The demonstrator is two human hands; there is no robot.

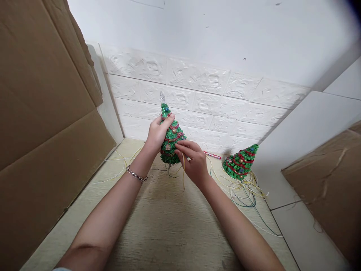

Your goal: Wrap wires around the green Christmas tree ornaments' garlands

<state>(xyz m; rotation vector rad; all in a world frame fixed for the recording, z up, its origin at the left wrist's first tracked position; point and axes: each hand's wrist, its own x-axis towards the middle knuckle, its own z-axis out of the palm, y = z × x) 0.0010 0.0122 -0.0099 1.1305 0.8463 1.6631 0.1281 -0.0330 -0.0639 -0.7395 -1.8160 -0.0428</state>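
Observation:
My left hand [159, 133] is closed around the left side of a small green Christmas tree [172, 136], with the thumb across its upper front. The tree stands slightly tilted, trimmed with red garland, small baubles and a clear star-like topper [162, 96]. Thin wires hang below its base. At its lower right, my right hand [192, 160] pinches a yellow string [184, 173] between thumb and fingers, close to the branches. The string's tail dangles under the hand. Whether its upper end is fixed to the tree is hidden by my fingers.
A second decorated tree [239, 163] leans on the right, beside tangled white, yellow and green strings [246, 194]. Behind my right hand lies a red pen-like tube [213, 155]. Cardboard [47, 94] walls off the left; a white brick-patterned wall [197, 81] stands behind the tabletop [169, 226].

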